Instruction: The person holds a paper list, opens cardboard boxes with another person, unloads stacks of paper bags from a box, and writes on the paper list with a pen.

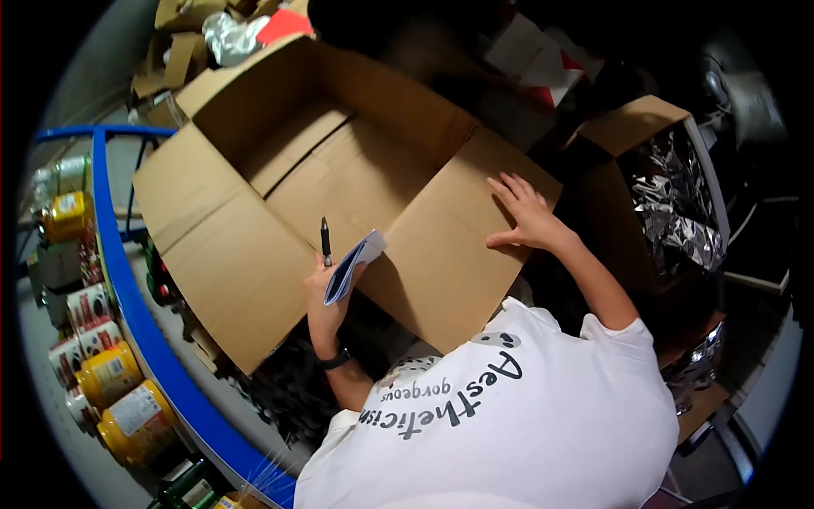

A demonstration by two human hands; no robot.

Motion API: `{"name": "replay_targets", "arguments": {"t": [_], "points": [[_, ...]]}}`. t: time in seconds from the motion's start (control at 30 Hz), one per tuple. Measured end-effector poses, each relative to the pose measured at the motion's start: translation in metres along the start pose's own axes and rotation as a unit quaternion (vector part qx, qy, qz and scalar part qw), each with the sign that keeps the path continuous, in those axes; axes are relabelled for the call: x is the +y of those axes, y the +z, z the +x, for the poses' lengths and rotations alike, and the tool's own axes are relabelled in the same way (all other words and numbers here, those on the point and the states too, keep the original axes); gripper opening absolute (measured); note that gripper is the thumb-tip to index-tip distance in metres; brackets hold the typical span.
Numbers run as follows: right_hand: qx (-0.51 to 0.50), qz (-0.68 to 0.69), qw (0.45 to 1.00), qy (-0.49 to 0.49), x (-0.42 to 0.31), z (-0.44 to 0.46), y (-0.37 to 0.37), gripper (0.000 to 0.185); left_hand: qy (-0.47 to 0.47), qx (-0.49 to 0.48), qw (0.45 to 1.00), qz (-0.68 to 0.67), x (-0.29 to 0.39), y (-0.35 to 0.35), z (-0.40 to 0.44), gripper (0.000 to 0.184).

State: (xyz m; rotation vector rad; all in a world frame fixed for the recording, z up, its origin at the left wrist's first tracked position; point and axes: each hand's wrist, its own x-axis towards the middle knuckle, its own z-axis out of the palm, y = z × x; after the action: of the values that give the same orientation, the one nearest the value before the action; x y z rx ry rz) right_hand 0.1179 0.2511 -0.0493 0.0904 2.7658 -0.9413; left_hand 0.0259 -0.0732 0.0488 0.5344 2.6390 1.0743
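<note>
A large open cardboard box [356, 170] fills the middle of the head view, its flaps folded outward and its visible inside bare. My left hand [326, 288], with a dark band on the wrist, is closed around a folded white and blue paper [356, 265] and a black pen [326, 237], just over the near corner of the box. My right hand [523, 216] lies with spread fingers on the right flap [458, 246] and holds nothing.
Blue metal rail [114, 246] runs down the left, with yellow-labelled jars [136, 420] and cans beyond it. A carton with silver foil [678, 204] stands at the right. Cardboard pieces [182, 59] and silver wrapping [231, 38] lie at the upper left.
</note>
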Motion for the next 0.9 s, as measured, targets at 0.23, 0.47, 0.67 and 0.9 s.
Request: {"name": "replay_targets", "arguments": {"t": [0.23, 0.47, 0.67, 0.9], "points": [[-0.062, -0.103, 0.962, -0.246, -0.036, 0.068, -0.008, 0.117, -0.023, -0.017, 0.997, -0.072, 0.016, 0.002, 0.001, 0.038], [-0.332, -0.117, 0.886, -0.302, -0.082, 0.125, 0.002, 0.105, 0.004, 0.000, 0.991, -0.136, 0.035, 0.006, -0.003, 0.041], [-0.342, -0.100, 0.876, -0.326, -0.071, 0.136, 0.018, 0.083, 0.023, 0.019, 0.991, -0.131, 0.019, 0.009, -0.001, 0.045], [-0.309, 0.033, 0.897, -0.314, -0.044, 0.142, 0.040, 0.076, 0.053, 0.014, 0.996, -0.069, 0.016, 0.007, 0.002, 0.053]]}}
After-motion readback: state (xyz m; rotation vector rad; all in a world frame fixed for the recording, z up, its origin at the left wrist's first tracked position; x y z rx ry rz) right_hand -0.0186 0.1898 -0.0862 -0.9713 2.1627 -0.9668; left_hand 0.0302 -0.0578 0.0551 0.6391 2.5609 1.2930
